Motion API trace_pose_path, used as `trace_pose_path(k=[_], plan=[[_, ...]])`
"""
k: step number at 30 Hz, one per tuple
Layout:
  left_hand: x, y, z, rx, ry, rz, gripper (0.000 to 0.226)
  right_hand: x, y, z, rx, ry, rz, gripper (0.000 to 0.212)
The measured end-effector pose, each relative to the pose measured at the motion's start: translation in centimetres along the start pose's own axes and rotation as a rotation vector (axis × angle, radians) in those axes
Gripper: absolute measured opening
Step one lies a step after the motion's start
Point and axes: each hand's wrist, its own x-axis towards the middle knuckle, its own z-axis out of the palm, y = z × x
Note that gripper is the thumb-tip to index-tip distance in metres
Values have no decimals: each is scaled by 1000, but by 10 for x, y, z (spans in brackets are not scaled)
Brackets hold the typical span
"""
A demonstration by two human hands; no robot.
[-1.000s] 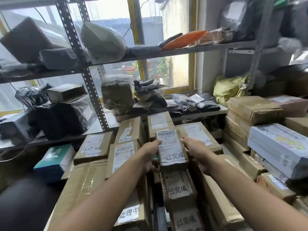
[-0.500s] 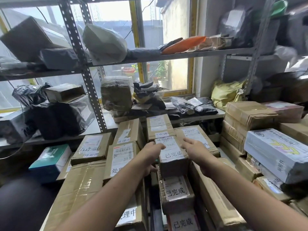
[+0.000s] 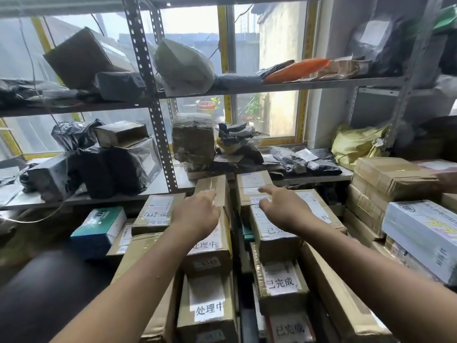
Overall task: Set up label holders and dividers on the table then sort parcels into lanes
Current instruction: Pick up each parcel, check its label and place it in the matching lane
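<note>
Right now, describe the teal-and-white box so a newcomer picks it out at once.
Start at the grey metal rack before the window and drop below its lower shelf, left side. There, just left of the brown cartons, lies the teal-and-white box. Unlike those cartons, its side is teal and its top white.

The metal shelf (image 3: 160, 185) at 12 o'clock is loaded with black-wrapped packages (image 3: 116, 169); cardboard parcels (image 3: 282, 285) are packed in rows at 6 o'clock.
</note>
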Motion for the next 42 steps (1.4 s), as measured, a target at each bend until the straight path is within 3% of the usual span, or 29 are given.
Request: trace_pose_path(k=[7, 25, 30, 42], plan=[[-23, -81, -24, 91, -20, -121, 38, -2, -68, 36, -24, -25, -83, 43], [-134, -385, -86, 147, -132, -337, 49, -47, -346, 204, -25, -89, -298, 33], [-138, -426, -81, 107, -130, -370, 47, -38, -375, 239, -46, -147, -297, 46], [-52, -442, -59, 110, -153, -380, 40, 38, -371, 260, -41, -213, -289, 38]])
